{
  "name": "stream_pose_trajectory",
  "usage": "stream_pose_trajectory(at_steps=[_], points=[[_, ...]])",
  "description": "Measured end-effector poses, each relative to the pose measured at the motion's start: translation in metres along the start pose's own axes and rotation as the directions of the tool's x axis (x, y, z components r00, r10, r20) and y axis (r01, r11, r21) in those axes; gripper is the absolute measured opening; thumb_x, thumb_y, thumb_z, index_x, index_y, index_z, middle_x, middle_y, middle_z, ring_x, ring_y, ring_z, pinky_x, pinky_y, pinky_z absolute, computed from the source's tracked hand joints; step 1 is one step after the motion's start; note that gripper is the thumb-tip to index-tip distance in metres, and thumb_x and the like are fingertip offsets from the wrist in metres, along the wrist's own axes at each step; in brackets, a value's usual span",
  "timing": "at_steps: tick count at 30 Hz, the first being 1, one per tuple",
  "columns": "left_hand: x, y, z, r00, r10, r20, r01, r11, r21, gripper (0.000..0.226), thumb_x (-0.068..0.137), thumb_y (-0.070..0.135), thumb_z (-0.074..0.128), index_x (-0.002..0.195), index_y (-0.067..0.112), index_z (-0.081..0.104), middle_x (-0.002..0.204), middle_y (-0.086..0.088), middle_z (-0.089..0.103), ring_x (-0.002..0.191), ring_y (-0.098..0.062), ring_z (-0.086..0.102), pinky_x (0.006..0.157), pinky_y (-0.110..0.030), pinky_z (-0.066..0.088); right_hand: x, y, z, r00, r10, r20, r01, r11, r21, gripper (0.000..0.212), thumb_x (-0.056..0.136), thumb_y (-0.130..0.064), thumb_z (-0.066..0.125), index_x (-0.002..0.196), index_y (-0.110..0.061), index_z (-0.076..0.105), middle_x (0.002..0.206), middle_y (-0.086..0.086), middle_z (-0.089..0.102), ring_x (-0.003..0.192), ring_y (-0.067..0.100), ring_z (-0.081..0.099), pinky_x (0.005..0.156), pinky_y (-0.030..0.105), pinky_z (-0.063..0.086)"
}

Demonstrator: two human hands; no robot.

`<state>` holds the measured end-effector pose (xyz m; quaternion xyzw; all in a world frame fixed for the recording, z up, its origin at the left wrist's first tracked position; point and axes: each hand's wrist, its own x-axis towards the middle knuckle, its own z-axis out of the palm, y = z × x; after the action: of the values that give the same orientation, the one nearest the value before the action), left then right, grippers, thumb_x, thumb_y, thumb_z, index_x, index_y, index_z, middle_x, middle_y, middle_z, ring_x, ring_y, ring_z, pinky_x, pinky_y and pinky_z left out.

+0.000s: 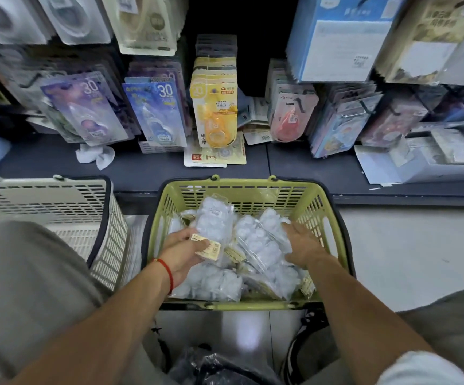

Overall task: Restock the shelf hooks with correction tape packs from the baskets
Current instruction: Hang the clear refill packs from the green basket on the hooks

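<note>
A green basket (319, 207) on the floor in front of me holds several clear bags of white correction tape packs (255, 243). My left hand (182, 252) grips one of these bags (215, 220) by its yellow label end, the bag standing up out of the pile. My right hand (301, 245) lies with fingers spread on the bags at the basket's right side. On the shelf beyond, hooks carry carded correction tapes: purple (86, 107), blue (155, 107), yellow (215, 107) and pink (291, 115) ones.
A white basket (58, 207) stands to the left of the green one. A dark shelf ledge (308, 168) carries a loose yellow card (214, 157) and crumpled white paper (94, 155). A black plastic bag (219, 368) lies between my knees. Boxes hang at upper right.
</note>
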<state>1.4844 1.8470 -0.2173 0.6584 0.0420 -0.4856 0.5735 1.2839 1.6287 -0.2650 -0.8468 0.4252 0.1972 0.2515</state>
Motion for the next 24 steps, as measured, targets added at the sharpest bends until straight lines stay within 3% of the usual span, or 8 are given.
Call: stream_pose_trajectory(at_steps=[4,6,10,12,15,19,21,24], points=[[0.0,0.004,-0.008,0.999,-0.054,0.002,0.054,0.999,0.003,0.031,0.095,-0.01,0.059,0.124,0.001,0.055,0.124,-0.027,0.067,0.11,-0.041,0.068,0.079,-0.042,0.064,0.007,0.005,-0.015,0.993,-0.003,-0.114,0.028,0.975,0.218,0.057,0.095,-0.008,0.068,0.149,-0.019,0.051,0.132,0.014,0.066,0.114,0.032,0.065,0.096,0.035,0.053],[0.001,0.003,-0.004,0.998,-0.053,0.018,0.052,0.998,0.025,0.027,0.096,-0.009,0.057,0.119,0.003,0.051,0.124,-0.028,0.066,0.11,-0.043,0.069,0.083,-0.045,0.063,0.005,0.008,-0.032,0.984,0.037,-0.173,0.044,0.896,0.442,0.039,0.094,-0.008,0.068,0.132,-0.012,0.065,0.112,0.012,0.072,0.099,0.03,0.069,0.077,0.028,0.052],[0.007,0.003,0.012,0.999,-0.047,-0.004,0.047,0.999,0.017,0.024,0.095,-0.009,0.053,0.093,0.013,0.044,0.108,-0.027,0.066,0.092,-0.04,0.072,0.062,-0.038,0.062,-0.012,0.014,-0.049,0.982,0.1,-0.161,0.052,0.674,0.737,0.02,0.089,-0.005,0.069,0.107,-0.011,0.077,0.096,0.007,0.08,0.086,0.025,0.077,0.067,0.029,0.058],[0.009,0.002,0.023,0.999,-0.028,0.016,0.028,0.999,0.015,0.027,0.095,-0.009,0.052,0.109,0.014,0.052,0.117,-0.028,0.067,0.096,-0.039,0.071,0.074,-0.042,0.057,-0.022,0.013,-0.052,0.985,0.09,-0.148,0.07,0.578,0.813,0.017,0.089,-0.001,0.067,0.099,-0.01,0.078,0.091,0.006,0.081,0.082,0.023,0.078,0.057,0.024,0.056],[0.012,-0.003,0.037,1.0,-0.011,0.017,0.011,1.0,-0.003,0.057,0.098,-0.006,0.05,0.146,0.025,0.044,0.131,-0.026,0.063,0.104,-0.042,0.068,0.086,-0.049,0.053,-0.032,0.01,-0.052,0.99,0.078,-0.121,0.083,0.374,0.924,0.019,0.093,0.001,0.064,0.105,-0.008,0.076,0.102,0.014,0.08,0.092,0.03,0.078,0.066,0.034,0.059],[0.003,-0.004,0.052,0.992,-0.074,0.097,0.093,0.973,-0.211,0.04,0.107,0.022,0.055,0.143,0.03,0.042,0.136,-0.023,0.059,0.109,-0.046,0.07,0.079,-0.057,0.063,-0.043,-0.015,-0.045,0.993,-0.102,-0.058,0.075,0.168,0.983,0.03,0.095,0.003,0.065,0.122,-0.006,0.071,0.118,0.015,0.077,0.107,0.032,0.076,0.077,0.035,0.063],[0.001,-0.006,0.056,0.98,-0.077,0.185,0.128,0.951,-0.281,0.047,0.102,0.041,0.064,0.141,0.032,0.04,0.135,-0.017,0.064,0.106,-0.042,0.074,0.079,-0.057,0.064,-0.048,-0.035,-0.037,0.979,-0.199,-0.035,0.073,0.187,0.98,0.033,0.094,0.003,0.067,0.126,-0.005,0.068,0.121,0.013,0.077,0.11,0.031,0.075,0.081,0.034,0.064],[0.0,-0.012,0.054,0.987,0.0,0.162,0.042,0.967,-0.253,0.057,0.093,0.021,0.078,0.136,0.026,0.042,0.122,-0.015,0.072,0.096,-0.037,0.077,0.077,-0.054,0.064,-0.049,-0.062,-0.024,0.969,-0.244,-0.03,0.128,0.393,0.911,0.025,0.096,0.0,0.068,0.118,-0.013,0.072,0.112,0.002,0.08,0.101,0.015,0.077,0.077,0.024,0.06]])
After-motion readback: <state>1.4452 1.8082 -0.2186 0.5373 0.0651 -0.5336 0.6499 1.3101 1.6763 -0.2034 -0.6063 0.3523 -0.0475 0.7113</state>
